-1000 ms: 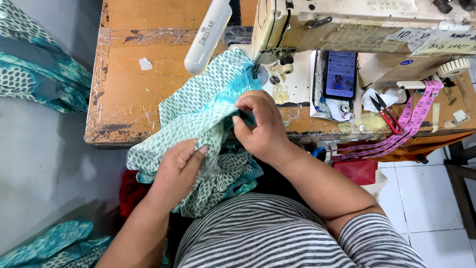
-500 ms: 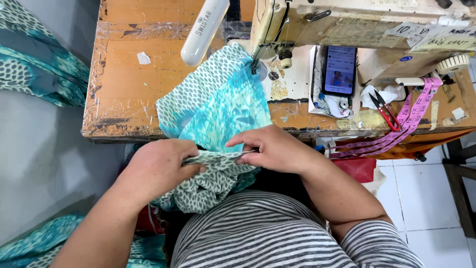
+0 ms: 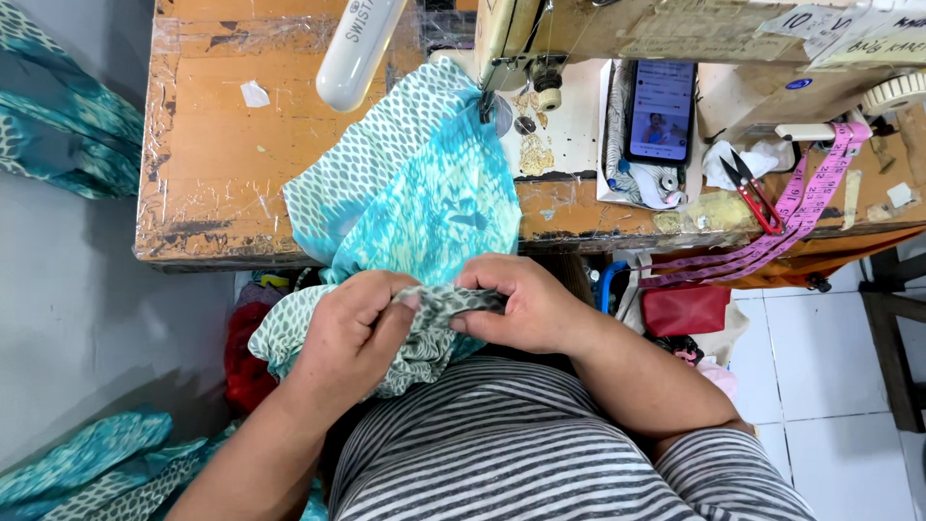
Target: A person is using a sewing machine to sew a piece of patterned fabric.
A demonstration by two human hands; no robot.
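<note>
- Both hands, left hand [image 3: 355, 328] and right hand [image 3: 518, 307], pinched the teal cloth [image 3: 415, 193] tight.
- A hard tug could have yanked it crooked under the sewing machine needle [image 3: 487, 101].

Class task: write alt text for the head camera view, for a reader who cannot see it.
Seen from above, a left hand and right hand pinch a bunched edge of teal patterned fabric that runs up to a sewing machine on a worn wooden table. A phone and red snips lie nearby.
</note>
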